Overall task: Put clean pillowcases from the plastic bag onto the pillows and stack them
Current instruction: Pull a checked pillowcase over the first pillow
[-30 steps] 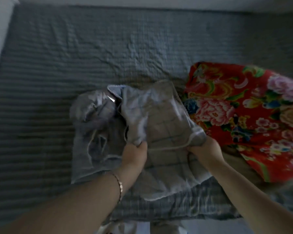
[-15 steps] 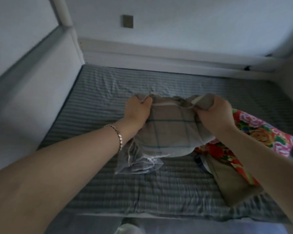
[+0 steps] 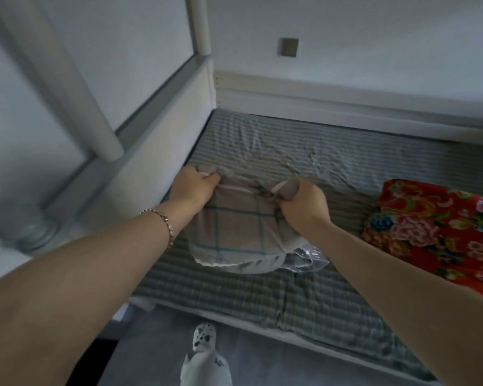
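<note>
A beige pillowcase (image 3: 234, 229) with thin blue-green check lines and white piping hangs over the striped bed. My left hand (image 3: 194, 188) grips its upper left edge. My right hand (image 3: 304, 207) grips the upper right edge, with cloth bunched in the fist. The clear plastic bag (image 3: 307, 256) lies crumpled on the bed under the pillowcase's lower right corner, with more folded cloth showing inside it. A pillow in a red floral cover (image 3: 441, 229) lies on the bed to the right, apart from my hands.
The grey striped mattress (image 3: 332, 160) fills the middle, walled by a white bed frame panel (image 3: 162, 146) on the left and a white rail (image 3: 346, 107) at the back. A slanted white post (image 3: 76, 87) crosses the upper left. A white shoe (image 3: 204, 338) stands on the dark floor below.
Both hands lifted the pillowcase out of the bag and up off the bed, holding it by its top edge. The view swung left, so the floral pillow now sits farther right.
</note>
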### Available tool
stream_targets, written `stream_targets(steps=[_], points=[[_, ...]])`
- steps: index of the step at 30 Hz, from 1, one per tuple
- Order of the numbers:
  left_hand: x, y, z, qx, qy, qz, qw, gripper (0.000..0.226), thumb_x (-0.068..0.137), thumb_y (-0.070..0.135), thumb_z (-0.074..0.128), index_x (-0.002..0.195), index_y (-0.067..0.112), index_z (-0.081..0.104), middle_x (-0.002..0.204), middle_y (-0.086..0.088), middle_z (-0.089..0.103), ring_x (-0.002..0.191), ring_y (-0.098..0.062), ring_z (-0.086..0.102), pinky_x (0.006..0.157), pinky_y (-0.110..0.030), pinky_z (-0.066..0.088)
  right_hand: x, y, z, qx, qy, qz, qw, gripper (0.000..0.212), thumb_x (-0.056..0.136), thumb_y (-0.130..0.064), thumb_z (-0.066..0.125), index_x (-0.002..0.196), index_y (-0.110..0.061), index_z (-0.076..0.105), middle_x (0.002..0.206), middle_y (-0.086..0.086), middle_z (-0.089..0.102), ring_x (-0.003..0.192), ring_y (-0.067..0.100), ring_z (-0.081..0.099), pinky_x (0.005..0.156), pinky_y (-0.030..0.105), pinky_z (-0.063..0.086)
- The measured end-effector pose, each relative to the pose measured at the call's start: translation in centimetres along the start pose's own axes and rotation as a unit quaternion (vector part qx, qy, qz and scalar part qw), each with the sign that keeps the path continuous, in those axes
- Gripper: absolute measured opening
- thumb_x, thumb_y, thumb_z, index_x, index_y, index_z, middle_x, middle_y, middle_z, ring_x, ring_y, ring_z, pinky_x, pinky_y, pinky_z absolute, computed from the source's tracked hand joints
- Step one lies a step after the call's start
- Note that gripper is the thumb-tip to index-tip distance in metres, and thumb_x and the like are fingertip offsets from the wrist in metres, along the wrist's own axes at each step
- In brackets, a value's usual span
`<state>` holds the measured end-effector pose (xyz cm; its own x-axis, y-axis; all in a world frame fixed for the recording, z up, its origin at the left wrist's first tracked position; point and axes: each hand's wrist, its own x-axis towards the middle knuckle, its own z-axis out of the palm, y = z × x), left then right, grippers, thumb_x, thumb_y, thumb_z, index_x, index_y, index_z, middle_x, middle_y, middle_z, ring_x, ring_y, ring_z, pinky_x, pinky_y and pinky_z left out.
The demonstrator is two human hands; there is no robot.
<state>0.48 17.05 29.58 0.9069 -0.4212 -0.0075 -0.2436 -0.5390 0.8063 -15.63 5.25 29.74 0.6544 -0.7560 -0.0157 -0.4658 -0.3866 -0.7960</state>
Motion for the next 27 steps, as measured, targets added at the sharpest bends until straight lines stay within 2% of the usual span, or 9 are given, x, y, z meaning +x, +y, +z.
stream_targets(steps=[4, 8, 10, 11, 14, 17, 21, 24, 27], points=[[3.3, -4.5, -3.6, 0.052, 0.004, -0.046, 0.998, 0.021, 0.085, 0.029, 0.062, 0.074, 0.01, 0.064, 0.076, -0.001, 0.061, 0.085, -0.022, 0.057, 0.068, -0.02, 0.034, 2.7, -2.1, 6.1, 0.014, -0.074, 0.015, 0.997, 0.012, 0.084, -0.009, 0.06, 0.09, -0.018, 0.064, 0.089, -0.007, 0.059, 0.085, 0.011, 0.053, 0.075, 0.024, 0.045], [9.7, -10.2, -5.3, 0.104, -0.022, -0.098, 0.989, 0.026, 0.085, 0.025, 0.062, 0.085, 0.0, 0.064, 0.087, -0.011, 0.062, 0.094, -0.03, 0.057, 0.072, -0.021, 0.033, 6.8, -2.6, 13.8, 0.004, -0.153, 0.064, 0.986, 0.026, 0.088, -0.017, 0.06, 0.067, -0.03, 0.052, 0.072, -0.011, 0.054, 0.072, 0.01, 0.053, 0.059, 0.02, 0.044], [13.3, -14.2, -4.8, 0.137, -0.054, -0.131, 0.98, 0.025, 0.085, 0.024, 0.06, 0.076, 0.001, 0.06, 0.08, -0.011, 0.06, 0.089, -0.029, 0.057, 0.07, -0.022, 0.033, 8.6, -1.5, 18.4, -0.019, -0.188, 0.115, 0.975, 0.016, 0.088, -0.021, 0.06, 0.073, -0.026, 0.062, 0.073, -0.01, 0.056, 0.073, 0.012, 0.055, 0.058, 0.021, 0.043], [15.6, -16.4, -4.2, 0.154, -0.07, -0.144, 0.975, 0.028, 0.086, 0.024, 0.06, 0.085, -0.003, 0.062, 0.089, -0.016, 0.063, 0.094, -0.032, 0.059, 0.071, -0.022, 0.034, 9.6, -1.0, 21.0, -0.025, -0.197, 0.143, 0.97, 0.011, 0.088, -0.023, 0.06, 0.081, -0.02, 0.067, 0.077, -0.007, 0.059, 0.077, 0.013, 0.056, 0.063, 0.022, 0.044], [21.5, -20.9, -1.9, 0.166, -0.111, -0.155, 0.968, 0.035, 0.087, 0.026, 0.057, 0.101, -0.005, 0.063, 0.109, -0.023, 0.063, 0.101, -0.035, 0.059, 0.077, -0.028, 0.044, 12.8, 0.2, 26.6, -0.03, -0.193, 0.2, 0.96, 0.014, 0.088, -0.024, 0.058, 0.082, -0.015, 0.067, 0.081, 0.0, 0.063, 0.085, 0.019, 0.06, 0.074, 0.029, 0.049], [27.7, -21.3, 0.7, 0.169, -0.149, -0.125, 0.966, 0.037, 0.092, 0.026, 0.051, 0.111, -0.003, 0.062, 0.119, -0.021, 0.06, 0.11, -0.035, 0.056, 0.086, -0.03, 0.042, 18.5, 0.2, 28.9, -0.012, -0.151, 0.247, 0.957, 0.021, 0.087, -0.021, 0.061, 0.069, -0.018, 0.05, 0.078, 0.0, 0.055, 0.078, 0.018, 0.052, 0.071, 0.027, 0.042], [37.1, -20.0, 4.3, 0.072, -0.1, -0.127, 0.984, 0.038, 0.091, 0.025, 0.053, 0.12, 0.0, 0.056, 0.117, -0.015, 0.06, 0.112, -0.028, 0.055, 0.084, -0.023, 0.039, 27.4, 2.2, 29.2, 0.142, -0.067, 0.278, 0.948, 0.016, 0.088, -0.026, 0.063, 0.096, -0.017, 0.054, 0.084, -0.004, 0.053, 0.079, 0.014, 0.049, 0.076, 0.027, 0.038], [43.2, -21.0, 6.6, -0.054, -0.088, -0.09, 0.991, 0.036, 0.087, 0.023, 0.054, 0.111, -0.002, 0.055, 0.107, -0.019, 0.061, 0.103, -0.031, 0.057, 0.084, -0.033, 0.043, 32.9, 6.7, 30.7, 0.295, -0.061, 0.287, 0.909, 0.049, 0.083, -0.035, 0.067, 0.124, -0.02, 0.044, 0.108, -0.006, 0.052, 0.099, 0.017, 0.053, 0.081, 0.031, 0.043], [43.4, -26.0, 9.7, -0.002, -0.165, -0.096, 0.982, 0.018, 0.09, 0.018, 0.052, 0.074, 0.012, 0.057, 0.071, -0.003, 0.052, 0.083, -0.022, 0.053, 0.069, -0.025, 0.044, 33.4, 13.2, 33.9, 0.233, -0.099, 0.335, 0.908, 0.097, 0.056, -0.059, 0.078, 0.131, -0.011, 0.041, 0.126, -0.001, 0.055, 0.108, 0.019, 0.053, 0.081, 0.032, 0.047]])
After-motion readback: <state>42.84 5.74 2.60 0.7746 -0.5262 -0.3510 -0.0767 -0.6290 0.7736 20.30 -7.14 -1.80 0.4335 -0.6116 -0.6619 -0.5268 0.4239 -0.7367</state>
